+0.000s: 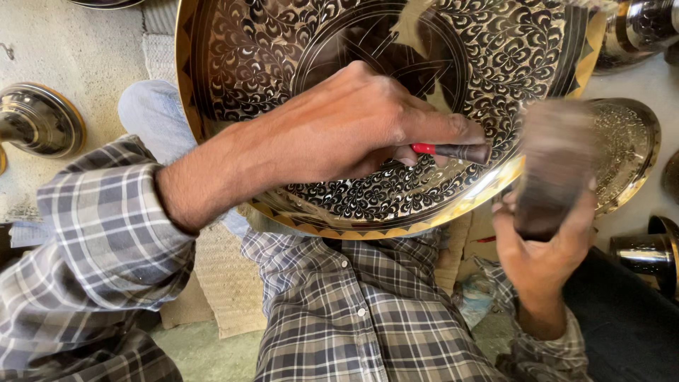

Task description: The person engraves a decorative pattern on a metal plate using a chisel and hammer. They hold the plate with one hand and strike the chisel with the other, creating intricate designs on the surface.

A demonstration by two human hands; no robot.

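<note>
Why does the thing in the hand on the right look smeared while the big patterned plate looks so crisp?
Head view: the wooden mallet in the right hand is motion-blurred; the left hand with its red-tipped chisel is sharp, as is the engraved brass plate, whose gold rim glares at lower right.

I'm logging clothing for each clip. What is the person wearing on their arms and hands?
Both hands, left hand and right hand, are bare, with no gloves. Both arms wear a grey-and-white plaid shirt; the left sleeve is pushed up the forearm, the right cuff sits at the wrist.
</note>
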